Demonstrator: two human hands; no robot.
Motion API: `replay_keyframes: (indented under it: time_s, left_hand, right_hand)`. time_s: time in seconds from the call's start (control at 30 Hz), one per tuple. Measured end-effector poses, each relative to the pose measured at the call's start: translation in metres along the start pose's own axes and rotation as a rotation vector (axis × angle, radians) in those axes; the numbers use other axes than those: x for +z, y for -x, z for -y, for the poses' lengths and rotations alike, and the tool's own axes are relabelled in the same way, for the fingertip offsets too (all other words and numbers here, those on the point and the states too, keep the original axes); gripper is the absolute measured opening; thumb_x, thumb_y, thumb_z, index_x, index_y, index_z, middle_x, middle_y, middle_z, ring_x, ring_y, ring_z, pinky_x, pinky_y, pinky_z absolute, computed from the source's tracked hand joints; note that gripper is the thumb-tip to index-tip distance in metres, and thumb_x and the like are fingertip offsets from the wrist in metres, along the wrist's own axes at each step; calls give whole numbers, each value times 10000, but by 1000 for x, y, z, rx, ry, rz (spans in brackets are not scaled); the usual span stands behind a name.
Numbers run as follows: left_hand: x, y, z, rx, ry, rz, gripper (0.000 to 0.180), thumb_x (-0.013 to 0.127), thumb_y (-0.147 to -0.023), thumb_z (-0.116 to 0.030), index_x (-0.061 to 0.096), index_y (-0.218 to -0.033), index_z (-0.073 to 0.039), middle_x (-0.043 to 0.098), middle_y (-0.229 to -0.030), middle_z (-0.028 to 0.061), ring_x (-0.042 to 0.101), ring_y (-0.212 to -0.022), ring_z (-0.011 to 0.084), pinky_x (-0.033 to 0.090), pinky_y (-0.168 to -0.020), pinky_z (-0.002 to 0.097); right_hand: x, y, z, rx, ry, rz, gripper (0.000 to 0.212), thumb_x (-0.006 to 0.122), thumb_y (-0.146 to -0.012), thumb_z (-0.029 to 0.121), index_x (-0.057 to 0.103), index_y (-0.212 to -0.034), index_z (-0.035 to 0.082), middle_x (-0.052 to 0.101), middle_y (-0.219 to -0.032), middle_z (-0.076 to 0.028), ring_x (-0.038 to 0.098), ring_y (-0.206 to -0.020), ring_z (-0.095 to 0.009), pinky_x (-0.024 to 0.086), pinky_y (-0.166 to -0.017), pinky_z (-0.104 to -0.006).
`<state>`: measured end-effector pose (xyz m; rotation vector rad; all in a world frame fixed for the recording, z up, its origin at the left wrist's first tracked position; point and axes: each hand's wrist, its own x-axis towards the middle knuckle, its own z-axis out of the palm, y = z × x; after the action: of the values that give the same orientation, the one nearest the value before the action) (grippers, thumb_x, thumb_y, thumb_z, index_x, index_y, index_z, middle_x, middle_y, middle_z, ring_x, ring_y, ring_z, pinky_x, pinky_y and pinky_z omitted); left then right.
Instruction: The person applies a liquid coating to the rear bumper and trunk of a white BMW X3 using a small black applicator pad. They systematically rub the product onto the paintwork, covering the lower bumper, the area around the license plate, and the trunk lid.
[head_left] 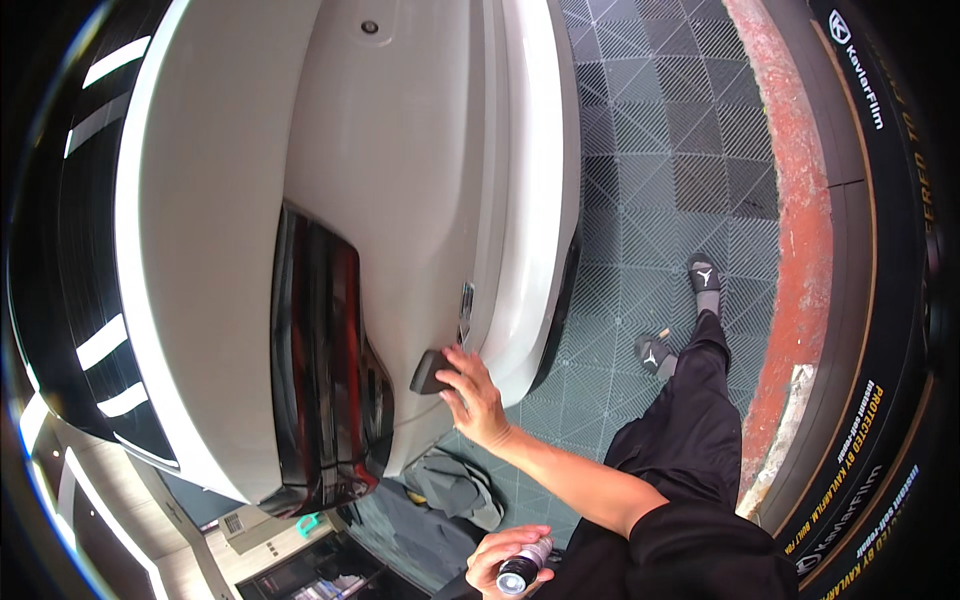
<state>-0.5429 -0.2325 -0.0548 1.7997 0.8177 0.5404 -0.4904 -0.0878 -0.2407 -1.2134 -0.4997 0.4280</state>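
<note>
A small dark block, like a sponge applicator, is pinched in the fingers of my right hand. It is at the car's white rear panel, between the dark red tail light and the bumper; whether it touches the paint I cannot tell. A chrome emblem lies just beyond my fingertips. Low in the view, my left hand is wrapped round a small bottle, its round dark end tilted toward me. Part of that hand is cut off by the lower edge.
Grey ribbed floor tiles lie beside the bumper, with my sandalled feet on them. A red painted kerb strip and a black printed banner run along the right. A dark grey bag-like bundle lies past the car's corner.
</note>
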Motion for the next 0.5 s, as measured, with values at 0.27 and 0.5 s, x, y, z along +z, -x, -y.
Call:
replay_keyframes:
  time_s: [0.27,0.5]
  left_hand:
    - [19,-52,-10,9,54,16,578,863,-781,-163,538,-1242,-34,634,-1079,249,679,-960,398,588,-806,497]
    - [42,-97,-35,-4,110,-108,598,872,-749,-150,551,-1237,-21,617,-1090,257,669,-965,404,594,-795,507]
  right_hand:
    - [10,-12,41,170,186,-141,480,709,-786,15,520,-1222,82,519,-1379,-177,495,-1252,-379,350,-1056,-507]
    - [-7,-66,58,357,79,-237,525,692,-759,-27,507,-1240,72,509,-1396,-176,488,-1240,-378,342,-1062,-483]
